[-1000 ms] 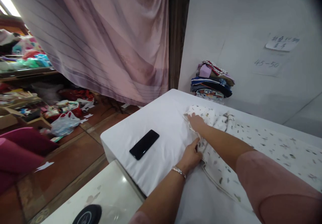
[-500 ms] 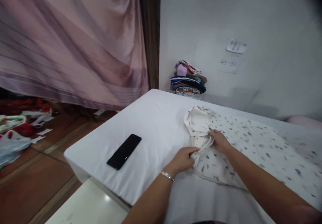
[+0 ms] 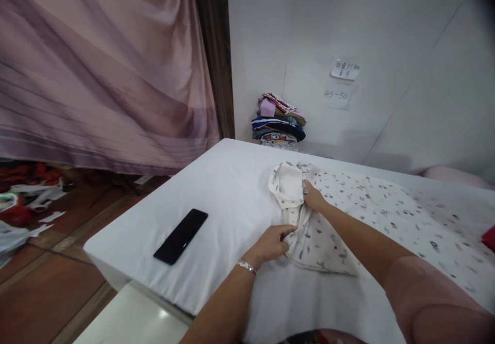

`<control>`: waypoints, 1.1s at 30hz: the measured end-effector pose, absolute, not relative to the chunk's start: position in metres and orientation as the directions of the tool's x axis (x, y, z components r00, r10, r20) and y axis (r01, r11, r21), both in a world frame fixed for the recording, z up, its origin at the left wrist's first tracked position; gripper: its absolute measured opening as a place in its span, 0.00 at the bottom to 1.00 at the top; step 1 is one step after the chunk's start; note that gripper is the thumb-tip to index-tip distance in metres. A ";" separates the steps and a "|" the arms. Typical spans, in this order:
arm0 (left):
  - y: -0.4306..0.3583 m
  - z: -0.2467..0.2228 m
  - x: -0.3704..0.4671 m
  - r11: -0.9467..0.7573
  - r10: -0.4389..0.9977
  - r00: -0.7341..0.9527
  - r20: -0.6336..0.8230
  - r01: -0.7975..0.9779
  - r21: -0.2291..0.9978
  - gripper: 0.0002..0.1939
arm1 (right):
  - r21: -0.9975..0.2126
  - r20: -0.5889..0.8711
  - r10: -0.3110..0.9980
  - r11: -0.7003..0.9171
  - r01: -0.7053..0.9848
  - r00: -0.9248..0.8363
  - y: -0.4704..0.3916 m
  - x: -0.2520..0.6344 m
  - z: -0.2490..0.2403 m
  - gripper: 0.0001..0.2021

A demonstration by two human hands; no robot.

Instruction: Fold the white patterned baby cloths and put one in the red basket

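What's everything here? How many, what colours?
Table: one, white cover, centre
Patterned garment: one, white, on table
Smartphone: one, black, on table
Folded clothes: one stack, mixed, by wall
Papers: two, white, on wall
Curtain: one, pink, upper left
Post: one, brown, beside curtain
Floor clutter: uncounted, mixed, left edge
Floor tiles: several, brown, lower left
Low surface: one, white, lower left
Unclear object: one, red, right edge
Bracelet: one, silver, left wrist
Sleeve: one, pink, right arm
Left hand: one, bare, on garment
Right hand: one, bare, on garment
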State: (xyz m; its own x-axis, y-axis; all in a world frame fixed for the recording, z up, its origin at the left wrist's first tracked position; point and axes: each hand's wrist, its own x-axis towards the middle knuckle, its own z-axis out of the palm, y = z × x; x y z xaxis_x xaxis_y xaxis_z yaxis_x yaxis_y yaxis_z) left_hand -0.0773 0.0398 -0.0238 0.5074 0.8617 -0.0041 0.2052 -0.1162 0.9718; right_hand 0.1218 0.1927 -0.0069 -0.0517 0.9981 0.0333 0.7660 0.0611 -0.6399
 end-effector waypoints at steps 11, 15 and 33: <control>0.042 -0.024 -0.079 0.009 0.868 0.496 -0.016 0.017 1.000 0.33 | -0.960 -0.069 0.996 -0.082 0.269 0.060 0.177 0.129 0.022 0.37; 0.038 -0.025 -0.077 -0.040 0.800 0.599 -0.038 0.116 0.992 0.33 | -0.769 -0.266 0.963 -0.195 0.609 -0.028 0.150 0.153 -0.014 0.40; 0.037 -0.020 -0.079 -0.052 0.806 0.589 -0.062 0.175 0.983 0.35 | -0.610 0.238 0.861 0.493 0.621 -0.450 0.192 0.115 0.015 0.20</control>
State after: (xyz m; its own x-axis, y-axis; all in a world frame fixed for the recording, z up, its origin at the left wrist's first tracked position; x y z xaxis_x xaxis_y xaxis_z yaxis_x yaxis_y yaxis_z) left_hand -0.0791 0.0372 -0.0204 0.5885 0.8061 -0.0624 0.1751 -0.0517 0.9832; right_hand 0.1149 0.1921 0.0150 -0.4497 0.8608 0.2382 0.6208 0.4930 -0.6096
